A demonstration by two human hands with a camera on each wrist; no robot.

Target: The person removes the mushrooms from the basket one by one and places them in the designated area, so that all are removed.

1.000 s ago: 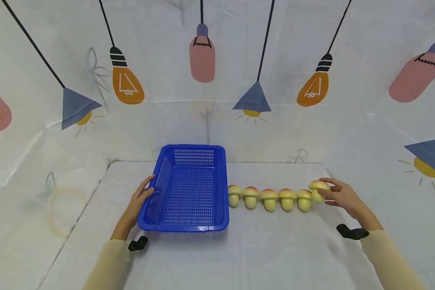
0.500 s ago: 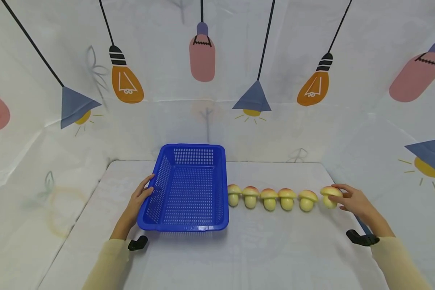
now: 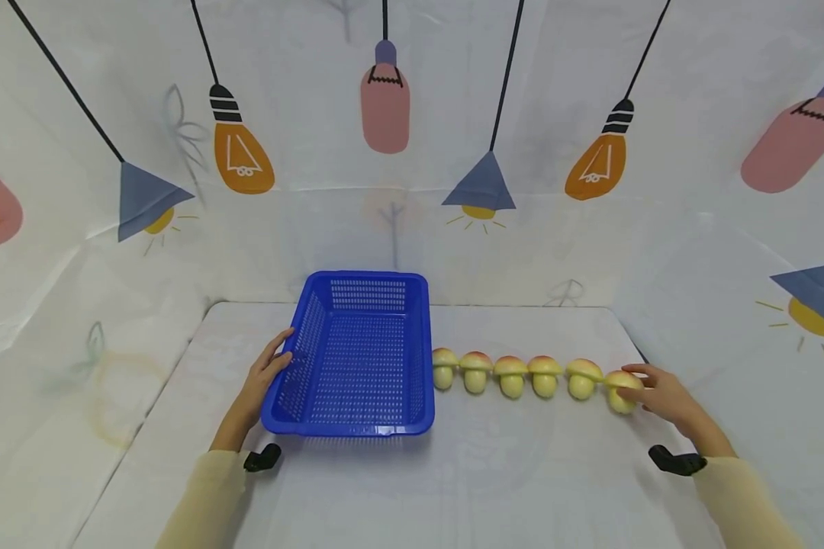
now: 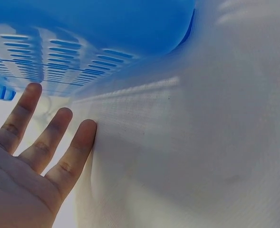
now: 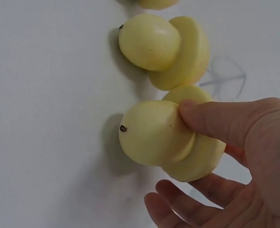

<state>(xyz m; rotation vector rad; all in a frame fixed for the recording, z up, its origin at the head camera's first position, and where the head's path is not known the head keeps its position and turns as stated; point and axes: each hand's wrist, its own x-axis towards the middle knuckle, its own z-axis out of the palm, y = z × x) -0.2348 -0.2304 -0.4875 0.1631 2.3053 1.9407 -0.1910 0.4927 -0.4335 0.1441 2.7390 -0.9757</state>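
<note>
A blue slotted basket stands on the white table, left of centre. My left hand lies with straight fingers against the basket's left wall. A row of several toy mushrooms, yellow with pinkish caps, runs rightward from the basket. The last mushroom at the right end touches the table, pinched by my right hand. In the right wrist view the thumb presses on this mushroom's stem, with fingers under its cap. Its neighbour lies just beyond.
White cloth walls printed with lamps and bulbs close in the table at the back and both sides. The table's right edge runs just beyond my right hand. Black wrist mounts sit on both forearms.
My right hand has brought the end mushroom down from above the row and to the right, onto the table at the row's end. The left hand and basket stay put.
</note>
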